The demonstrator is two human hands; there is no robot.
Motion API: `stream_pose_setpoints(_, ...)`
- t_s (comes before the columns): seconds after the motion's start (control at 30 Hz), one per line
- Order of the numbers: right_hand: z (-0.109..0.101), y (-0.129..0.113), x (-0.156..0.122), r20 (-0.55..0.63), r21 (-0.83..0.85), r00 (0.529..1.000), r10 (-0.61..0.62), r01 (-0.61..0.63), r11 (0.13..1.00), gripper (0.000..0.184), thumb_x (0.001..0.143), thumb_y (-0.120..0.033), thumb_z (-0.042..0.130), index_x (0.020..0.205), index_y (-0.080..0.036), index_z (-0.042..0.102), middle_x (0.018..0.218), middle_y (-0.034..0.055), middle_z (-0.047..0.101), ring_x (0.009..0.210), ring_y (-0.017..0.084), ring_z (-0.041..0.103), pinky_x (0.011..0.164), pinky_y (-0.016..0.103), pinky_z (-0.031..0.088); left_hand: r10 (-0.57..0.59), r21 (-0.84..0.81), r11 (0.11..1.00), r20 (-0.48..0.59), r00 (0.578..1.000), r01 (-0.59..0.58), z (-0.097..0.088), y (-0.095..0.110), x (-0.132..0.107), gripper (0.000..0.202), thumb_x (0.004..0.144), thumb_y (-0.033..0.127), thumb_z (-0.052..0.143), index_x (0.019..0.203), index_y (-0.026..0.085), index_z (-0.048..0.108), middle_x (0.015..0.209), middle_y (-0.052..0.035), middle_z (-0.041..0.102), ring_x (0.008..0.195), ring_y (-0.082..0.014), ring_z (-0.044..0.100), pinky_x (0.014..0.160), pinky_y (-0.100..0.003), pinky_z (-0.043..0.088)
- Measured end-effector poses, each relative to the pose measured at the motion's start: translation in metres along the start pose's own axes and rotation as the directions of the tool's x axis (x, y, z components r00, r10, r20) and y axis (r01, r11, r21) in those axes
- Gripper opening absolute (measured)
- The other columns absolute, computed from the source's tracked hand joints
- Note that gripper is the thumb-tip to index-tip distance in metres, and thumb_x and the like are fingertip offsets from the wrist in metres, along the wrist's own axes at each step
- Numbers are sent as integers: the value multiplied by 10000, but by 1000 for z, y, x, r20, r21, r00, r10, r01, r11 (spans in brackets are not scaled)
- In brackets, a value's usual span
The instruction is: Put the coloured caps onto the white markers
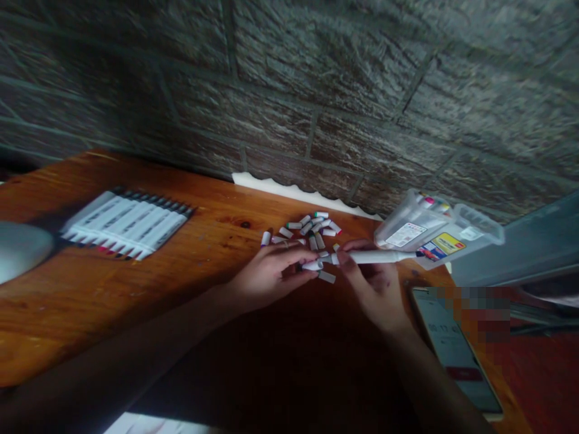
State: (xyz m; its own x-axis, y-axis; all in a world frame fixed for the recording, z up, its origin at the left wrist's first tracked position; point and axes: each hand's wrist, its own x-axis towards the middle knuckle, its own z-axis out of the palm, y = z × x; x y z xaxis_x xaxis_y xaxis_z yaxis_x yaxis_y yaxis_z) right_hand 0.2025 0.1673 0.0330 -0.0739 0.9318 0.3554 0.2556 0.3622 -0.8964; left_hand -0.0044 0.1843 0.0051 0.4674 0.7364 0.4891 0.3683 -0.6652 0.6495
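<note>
White twin-tip marker lies gripped in the right hand, fingers closed round its smooth plastic barrel. The left hand appears to pinch a small white cap in line with the marker's end (hence the fingertip hold). Loose caps heap on the varnished wooden table, a row of matching markers lies squared off to the left, and a clear plastic case sits just beyond the right hand.

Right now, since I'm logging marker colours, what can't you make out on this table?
Head view:
- White marker: any colour label is too small and dim; the right hand hides its underside.
- Loose caps: colour bands too small; the left hand may cover others.
- Phone: top corner pixelated.
</note>
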Motion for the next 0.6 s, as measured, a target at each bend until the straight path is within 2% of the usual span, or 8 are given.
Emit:
stream_pose_setpoints(0.17, -3, 1, -1, -86, -34, 996, -39, 36, 999, 201, 884, -358, 675, 848, -160, 671, 818, 29, 670, 716, 82, 619, 641, 181, 511, -33, -49, 998, -22, 999, 32, 0, 2, -1, 214, 933, 287, 663, 1115, 182, 704, 936, 3, 715, 757, -65, 626, 707, -158, 472)
stream_pose_setpoints(0.37, 2, 10, -5, 129, -53, 991, -27, 34, 998, 191, 883, -351, 692, 930, -168, 720, 906, 54, 734, 757, 116, 679, 664, 210, 559, -34, -112, 993, 18, 999, 36, 3, 5, -1, 196, 951, 286, 636, 1075, 161, 722, 991, -24, 737, 862, -90, 655, 793, -170, 493)
stream_pose_setpoints(0.5, -3, 4, -12, 164, -173, 985, -57, 85, 981, 168, 879, -321, 706, 965, -179, 735, 853, 38, 736, 709, 106, 659, 651, 207, 538, -75, -280, 957, 22, 997, 78, 9, 10, -2, 227, 942, 306, 647, 1085, 145, 716, 1085, -56, 744, 919, -109, 683, 790, -170, 520)
stream_pose_setpoints(0.6, -6, -2, -14, 189, -186, 974, -122, 157, 970, 197, 892, -297, 691, 1054, -189, 721, 811, 16, 711, 697, 87, 646, 652, 186, 528, -130, -441, 887, 40, 991, 134, 12, 11, 0, 242, 933, 310, 653, 1050, 106, 713, 1027, -74, 740, 882, -115, 685, 767, -176, 535)
